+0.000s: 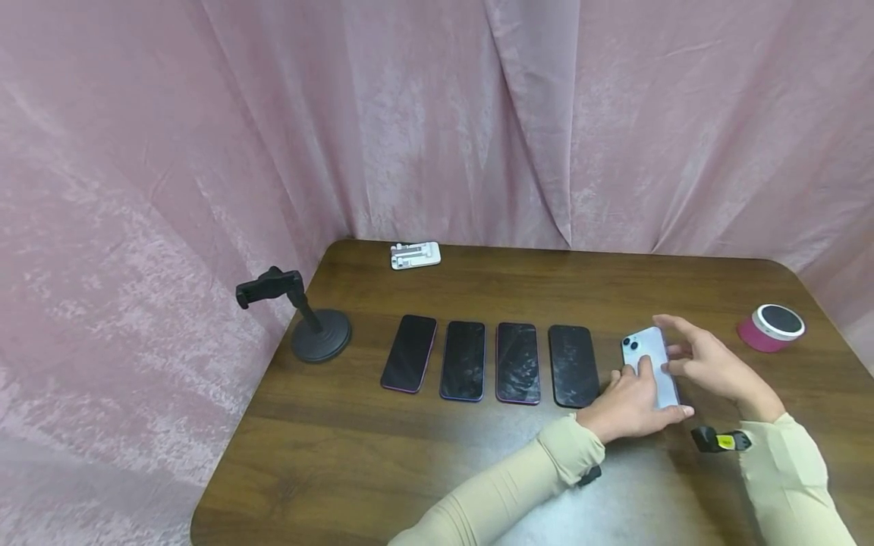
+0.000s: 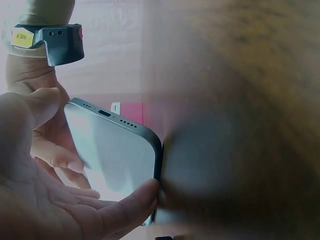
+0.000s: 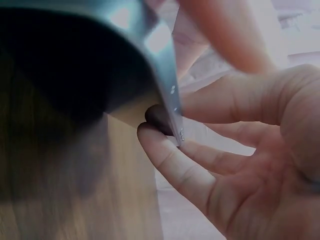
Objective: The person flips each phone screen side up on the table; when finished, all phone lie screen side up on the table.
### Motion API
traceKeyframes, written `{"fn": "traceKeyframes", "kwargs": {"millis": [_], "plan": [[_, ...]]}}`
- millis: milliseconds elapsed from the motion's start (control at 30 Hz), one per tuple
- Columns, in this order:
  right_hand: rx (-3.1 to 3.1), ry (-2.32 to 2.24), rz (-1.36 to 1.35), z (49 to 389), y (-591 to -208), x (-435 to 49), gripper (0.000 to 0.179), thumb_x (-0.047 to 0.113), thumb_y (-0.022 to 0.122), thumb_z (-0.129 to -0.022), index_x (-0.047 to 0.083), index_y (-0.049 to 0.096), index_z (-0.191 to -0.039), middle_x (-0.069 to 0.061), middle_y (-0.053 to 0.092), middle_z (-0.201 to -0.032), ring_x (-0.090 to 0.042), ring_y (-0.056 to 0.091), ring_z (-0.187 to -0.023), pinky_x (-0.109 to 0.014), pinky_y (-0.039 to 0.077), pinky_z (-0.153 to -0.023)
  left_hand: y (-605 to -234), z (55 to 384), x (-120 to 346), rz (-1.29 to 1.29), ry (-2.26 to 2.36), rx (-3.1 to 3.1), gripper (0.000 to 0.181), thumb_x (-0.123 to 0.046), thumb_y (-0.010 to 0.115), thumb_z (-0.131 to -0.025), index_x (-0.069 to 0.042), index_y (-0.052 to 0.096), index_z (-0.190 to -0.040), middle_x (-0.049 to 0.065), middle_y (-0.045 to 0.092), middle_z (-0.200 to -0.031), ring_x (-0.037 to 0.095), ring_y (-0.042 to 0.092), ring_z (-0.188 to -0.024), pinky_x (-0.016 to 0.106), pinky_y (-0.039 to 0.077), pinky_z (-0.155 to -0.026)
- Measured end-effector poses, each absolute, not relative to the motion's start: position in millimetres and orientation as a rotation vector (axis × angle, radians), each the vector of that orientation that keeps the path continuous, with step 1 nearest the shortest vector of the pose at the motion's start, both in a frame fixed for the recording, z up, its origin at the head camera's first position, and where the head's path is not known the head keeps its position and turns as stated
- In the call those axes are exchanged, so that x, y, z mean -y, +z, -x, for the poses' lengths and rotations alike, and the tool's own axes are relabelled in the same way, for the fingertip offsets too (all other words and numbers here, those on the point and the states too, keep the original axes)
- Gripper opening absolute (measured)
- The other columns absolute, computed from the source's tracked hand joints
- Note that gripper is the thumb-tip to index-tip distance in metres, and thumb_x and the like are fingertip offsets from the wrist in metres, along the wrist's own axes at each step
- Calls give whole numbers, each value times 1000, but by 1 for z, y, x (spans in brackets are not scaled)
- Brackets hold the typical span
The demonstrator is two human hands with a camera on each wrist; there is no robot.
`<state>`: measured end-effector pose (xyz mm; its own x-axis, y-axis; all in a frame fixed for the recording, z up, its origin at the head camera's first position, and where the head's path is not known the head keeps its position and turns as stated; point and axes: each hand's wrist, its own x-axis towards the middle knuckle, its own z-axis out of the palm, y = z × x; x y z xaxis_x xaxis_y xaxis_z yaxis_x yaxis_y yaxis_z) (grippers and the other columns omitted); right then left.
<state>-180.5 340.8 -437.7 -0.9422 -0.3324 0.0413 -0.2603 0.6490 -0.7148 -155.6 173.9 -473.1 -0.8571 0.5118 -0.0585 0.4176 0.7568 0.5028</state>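
Observation:
A light-blue smartphone [image 1: 653,349] lies at the right end of a row of phones, its back and camera lenses facing up. In the left wrist view its bottom edge with the charging port shows, and the phone [image 2: 115,150] is tilted off the wood. My left hand [image 1: 628,406] holds it across its lower half, fingers at the left edge and thumb by the right one. From the right, my right hand [image 1: 713,368] pinches its long edge. The right wrist view has those fingertips [image 3: 157,142] at the edge, one reaching to the dark screen side.
Left of the hands lie several dark-screened phones, the nearest a black phone [image 1: 573,366]. A black phone stand [image 1: 321,335] stands at the table's left edge. A folded white stand [image 1: 416,256] lies at the back, and a pink and white round device [image 1: 765,334] sits far right.

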Motion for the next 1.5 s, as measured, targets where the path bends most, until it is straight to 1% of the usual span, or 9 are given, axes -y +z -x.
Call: {"fn": "traceKeyframes", "kwargs": {"millis": [300, 533, 767, 900, 1000, 1133, 1300, 1400, 1500], "plan": [[-2786, -1175, 474, 182, -433, -329, 70, -13, 67, -82, -14, 35, -145, -38, 43, -140, -45, 63, -103, -24, 53, -70, -470, 164, -166, -705, 890, -2686, 76, -63, 62, -91, -10, 42, -141, 4, 63, -116, 9, 58, -97, 21, 45, -75], [-2763, -1286, 551, 184, -437, -326, 69, -15, 68, -82, -13, 37, -143, -36, 43, -137, -5, 64, -93, -24, 54, -69, -472, 166, -163, -654, 1018, -2588, 72, -53, 65, -93, -7, 42, -142, 4, 63, -122, 8, 59, -98, 19, 45, -73], [-2685, -1404, 558, 186, -440, -326, 61, -13, 62, -87, -17, 34, -141, -41, 44, -133, 2, 63, -92, -21, 53, -71, -473, 166, -160, -631, 1086, -2533, 74, -46, 65, -96, -3, 35, -149, 6, 62, -127, 7, 58, -103, 18, 46, -78], [-2574, -1442, 477, 189, -442, -327, 50, -2, 54, -99, -22, 33, -140, -45, 49, -127, -2, 64, -95, -28, 57, -75, -473, 168, -156, -650, 1136, -2507, 78, -42, 65, -96, -4, 29, -154, 6, 59, -134, 6, 57, -109, 17, 45, -83], [-2487, -1419, 405, 192, -445, -328, 50, 8, 46, -106, -23, 29, -142, -46, 49, -127, -22, 68, -101, -38, 58, -78, -472, 168, -153, -668, 1158, -2508, 80, -40, 65, -96, -5, 25, -156, 7, 56, -139, 7, 55, -115, 16, 44, -89], [-2431, -1363, 363, 194, -449, -329, 53, 16, 38, -110, -24, 27, -143, -47, 47, -130, -45, 62, -109, -40, 56, -83, -470, 167, -152, -651, 1158, -2518, 80, -41, 64, -97, -5, 25, -156, 10, 57, -136, 9, 56, -116, 18, 45, -89], [-2396, -1360, 337, 192, -452, -329, 57, 21, 35, -111, -24, 27, -144, -45, 48, -133, -42, 57, -117, -37, 52, -88, -469, 165, -153, -647, 1161, -2546, 76, -38, 65, -97, -3, 28, -154, 12, 57, -136, 11, 56, -118, 18, 45, -91], [-2372, -1372, 332, 190, -453, -332, 58, 21, 37, -111, -23, 26, -146, -45, 46, -135, -38, 57, -118, -41, 52, -90, -469, 163, -155, -667, 1152, -2563, 74, -36, 64, -97, -1, 29, -153, 14, 57, -135, 12, 56, -119, 19, 45, -92], [-2343, -1400, 326, 190, -453, -335, 58, 20, 39, -110, -22, 25, -147, -45, 46, -136, -27, 61, -113, -44, 53, -89, -468, 163, -156, -695, 1133, -2568, 77, -34, 63, -98, 1, 25, -155, 16, 56, -137, 13, 55, -121, 18, 44, -94]]}}
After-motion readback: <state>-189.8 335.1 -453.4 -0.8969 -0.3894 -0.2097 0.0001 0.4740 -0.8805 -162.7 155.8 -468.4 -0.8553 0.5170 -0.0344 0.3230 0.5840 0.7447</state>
